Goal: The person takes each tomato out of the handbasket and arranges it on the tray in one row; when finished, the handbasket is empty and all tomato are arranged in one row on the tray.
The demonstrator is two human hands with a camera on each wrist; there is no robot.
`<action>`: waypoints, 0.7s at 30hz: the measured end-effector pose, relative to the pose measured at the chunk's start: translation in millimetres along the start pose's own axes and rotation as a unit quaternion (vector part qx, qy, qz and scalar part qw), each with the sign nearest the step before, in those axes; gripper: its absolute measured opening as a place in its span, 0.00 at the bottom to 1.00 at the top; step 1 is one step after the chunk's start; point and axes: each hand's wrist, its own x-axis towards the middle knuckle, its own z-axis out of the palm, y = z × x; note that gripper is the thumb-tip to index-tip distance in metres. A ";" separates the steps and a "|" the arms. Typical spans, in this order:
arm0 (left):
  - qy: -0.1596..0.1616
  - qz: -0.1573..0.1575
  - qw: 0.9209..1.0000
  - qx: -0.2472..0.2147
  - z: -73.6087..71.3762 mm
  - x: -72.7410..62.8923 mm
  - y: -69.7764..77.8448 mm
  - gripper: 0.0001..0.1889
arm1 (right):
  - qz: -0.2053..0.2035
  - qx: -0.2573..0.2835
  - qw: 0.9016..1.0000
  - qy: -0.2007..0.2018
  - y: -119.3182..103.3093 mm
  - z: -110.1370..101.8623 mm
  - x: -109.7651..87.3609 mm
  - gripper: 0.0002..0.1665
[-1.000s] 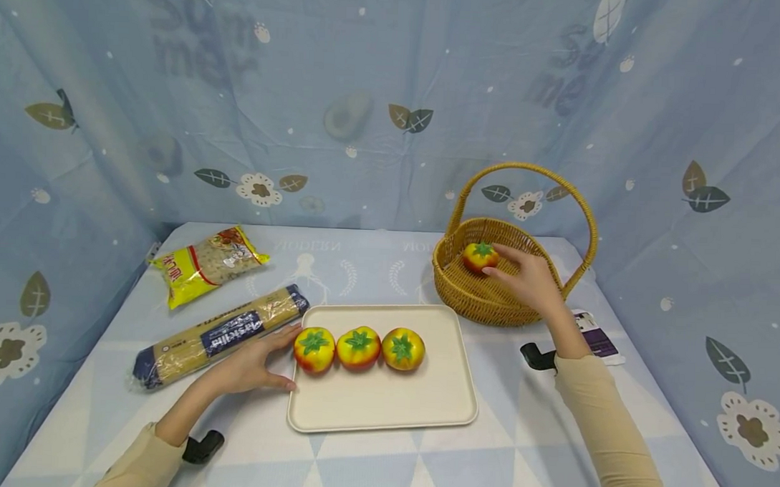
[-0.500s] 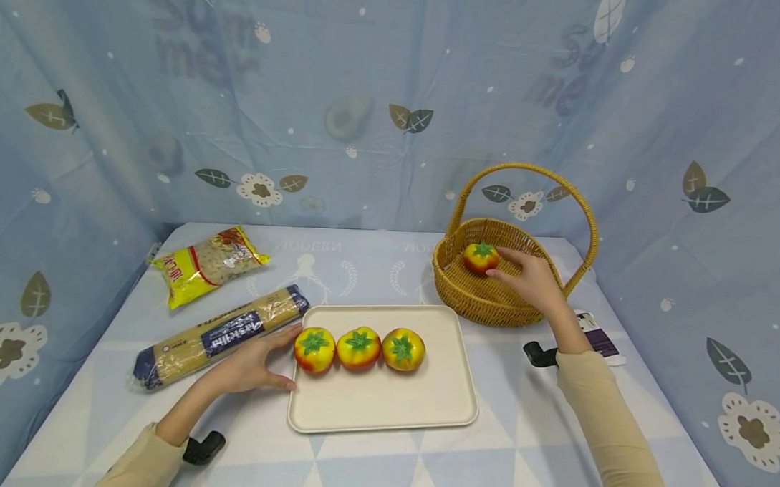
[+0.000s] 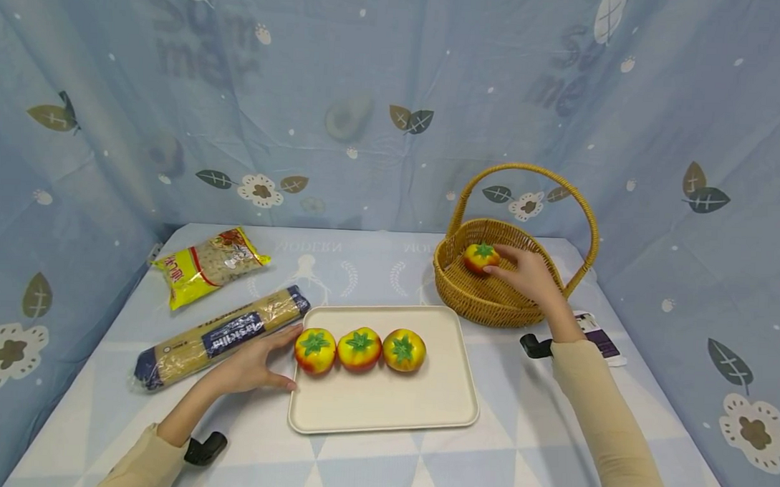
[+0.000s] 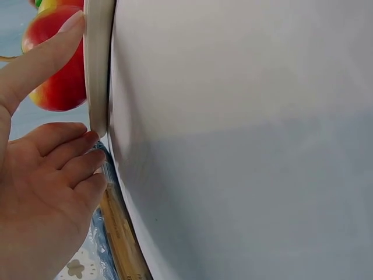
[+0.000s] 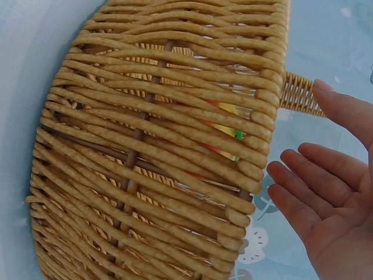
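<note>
In the head view, a red-and-yellow fruit (image 3: 480, 259) with a green leafy top lies inside a wicker basket (image 3: 484, 315). My right hand (image 3: 527, 277) hovers over that basket, fingertips beside the fruit. The right wrist view shows the same hand (image 5: 332, 198) with loose, parted fingers and nothing held; the fruit (image 5: 224, 122) shows only through the weave. My left hand (image 3: 250, 367) rests at the left end of a cream tray (image 3: 384, 408), thumb and fingertips at its rim. A row of three similar fruits (image 3: 358, 348) sits on the tray.
A long pack of pasta (image 3: 222, 338) lies left of the tray, close behind my left hand. Farther back is a yellow snack-like bag (image 3: 211, 264). A purple-and-white packet (image 3: 598, 338) lies right of the basket. The basket's tall handle (image 3: 522, 166) arches above its bowl.
My right hand has shifted only slightly beside the fruit in the basket. The left hand, the tray and its fruits have stayed in place.
</note>
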 end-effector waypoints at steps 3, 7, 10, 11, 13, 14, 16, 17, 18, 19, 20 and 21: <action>0.001 0.001 1.000 -0.003 -0.2 -0.1 0.3 0.54 | 0.007 -0.002 1.000 -0.005 0.6 0.1 3.8 0.37; 0.003 0.002 1.000 -0.004 0.0 0.1 -0.5 0.54 | 0.017 -0.005 1.000 -0.012 1.0 1.5 12.1 0.35; 0.006 0.002 1.000 -0.002 0.4 0.5 -1.1 0.54 | 0.021 -0.013 0.999 -0.027 -0.2 1.3 19.1 0.34; 0.007 0.001 1.000 -0.001 0.5 0.6 -1.2 0.54 | 0.022 -0.014 0.999 -0.034 -1.0 1.0 21.2 0.34; 0.008 0.000 1.000 -0.002 0.7 0.8 -1.1 0.54 | 0.024 -0.021 0.999 -0.044 -1.9 -0.1 25.3 0.34; 0.008 0.000 1.000 -0.003 0.7 0.8 -0.9 0.54 | 0.024 -0.022 0.998 -0.049 -2.3 -1.0 27.1 0.34; 0.009 -0.002 1.000 -0.004 0.8 0.8 -0.7 0.54 | 0.024 -0.026 0.998 -0.061 -3.2 -3.0 30.9 0.35; 0.010 -0.002 1.000 -0.004 0.7 0.7 -0.6 0.54 | 0.026 -0.029 0.997 -0.066 -3.2 -4.1 33.2 0.35; 0.010 -0.002 1.000 -0.004 0.7 0.7 -0.4 0.54 | 0.027 -0.034 0.996 -0.073 -3.2 -5.5 35.2 0.35; 0.010 -0.002 1.000 -0.002 0.7 0.6 -0.2 0.54 | 0.029 -0.037 0.996 -0.080 -3.1 -7.2 37.2 0.35; 0.010 -0.001 1.000 -0.002 0.6 0.5 -0.2 0.54 | 0.033 -0.040 0.995 -0.086 -2.9 -8.9 39.3 0.36; 0.011 -0.001 1.000 0.000 0.5 0.5 -0.1 0.54 | 0.034 -0.044 0.994 -0.093 -2.6 -10.6 41.8 0.37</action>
